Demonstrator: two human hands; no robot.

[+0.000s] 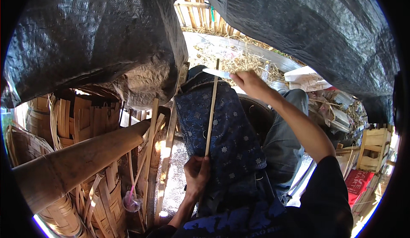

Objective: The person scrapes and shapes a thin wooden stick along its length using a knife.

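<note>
My left hand (197,173) is closed round the lower part of a thin bamboo strip (211,117), thumb pressed along it. The strip runs away from me over a dark blue patterned cloth (230,139) spread across my lap. In my right hand (251,83) is a knife, its handle hidden by the fingers. The pale knife blade (218,72) points left and lies across the strip close to its far, darker end. Whether the edge bites into the strip I cannot tell.
A thick bamboo pole (81,165) slants in from the left, among woven bamboo baskets (85,120). Upright bamboo slats (150,161) and a plastic cup (132,201) stand left of my lap. Black plastic sheeting (307,28) hangs overhead. Shavings (226,50) litter the ground ahead; a red bag (358,184) lies right.
</note>
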